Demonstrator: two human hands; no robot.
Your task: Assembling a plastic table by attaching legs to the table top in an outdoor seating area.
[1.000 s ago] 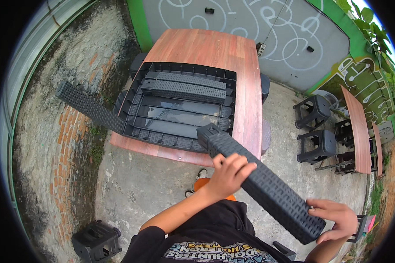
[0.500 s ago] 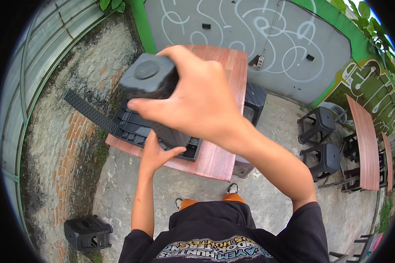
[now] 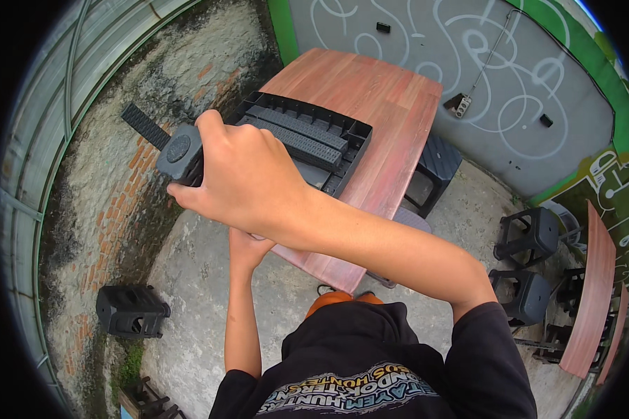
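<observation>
My right hand (image 3: pixel 258 178) is wrapped round the top end of a black plastic leg (image 3: pixel 178 155), which has a round textured disc on its end face. Most of the leg is hidden behind the hand. My left hand (image 3: pixel 246 251) is lower, just under my right wrist; its thumb shows but its fingers are hidden. Beyond both hands, an upturned black plastic tabletop (image 3: pixel 362 133) with a ribbed underside lies on the wooden table. Long black textured bars (image 3: pixel 297 140) lie inside it. Another black textured leg (image 3: pixel 145 126) sticks out past my right hand at the upper left.
The wooden table (image 3: pixel 391 91) stands before me, with black stools (image 3: pixel 437 164) at its right side. More stools (image 3: pixel 528 234) and another wooden table (image 3: pixel 590 300) are at the far right. A black stool (image 3: pixel 129 311) sits by the rough brick wall (image 3: pixel 105 230) on the left.
My view has swung left, so the table appears farther right. My right hand and the leg have come down and left relative to the upturned tabletop, uncovering the bars inside it.
</observation>
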